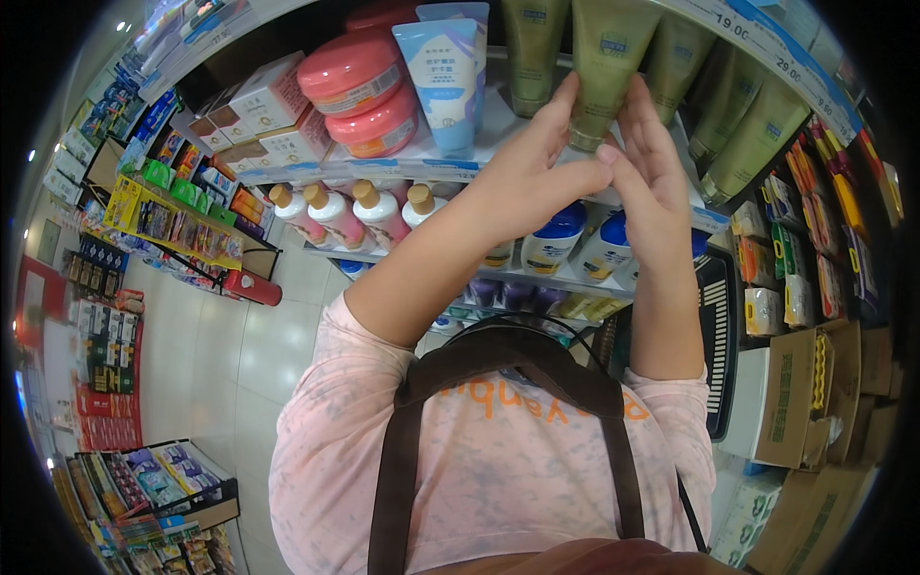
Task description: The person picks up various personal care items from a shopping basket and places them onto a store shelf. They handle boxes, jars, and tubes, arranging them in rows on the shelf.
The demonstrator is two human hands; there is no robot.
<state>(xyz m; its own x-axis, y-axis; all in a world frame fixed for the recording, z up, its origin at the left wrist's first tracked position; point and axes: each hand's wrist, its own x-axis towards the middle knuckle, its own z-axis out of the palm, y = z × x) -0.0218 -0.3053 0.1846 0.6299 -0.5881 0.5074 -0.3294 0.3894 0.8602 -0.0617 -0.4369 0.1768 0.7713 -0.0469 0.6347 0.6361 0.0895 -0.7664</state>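
A green squeeze tube (pixel 609 79) stands cap down at the front of the upper shelf (pixel 496 147). My left hand (pixel 543 169) has its fingers along the tube's left side, while my right hand (pixel 650 158) cups it from the right. My thumbs meet in front of the cap. More green tubes flank it, one on the left (pixel 532 61) and several on the right, including a leaning one (pixel 762 140). To the left are blue-and-white tubes (pixel 440 79) and stacked pink round tubs (pixel 370 129).
White boxes (pixel 269 93) fill the shelf's left end. Pump-less white-and-pink bottles (pixel 327 212) and blue-capped bottles (pixel 553 241) line the shelf below. A black shopping basket (pixel 722 345) and open cartons (pixel 787 388) sit right. A red fire extinguisher (pixel 253 287) lies left, near the tiled floor (pixel 269 345).
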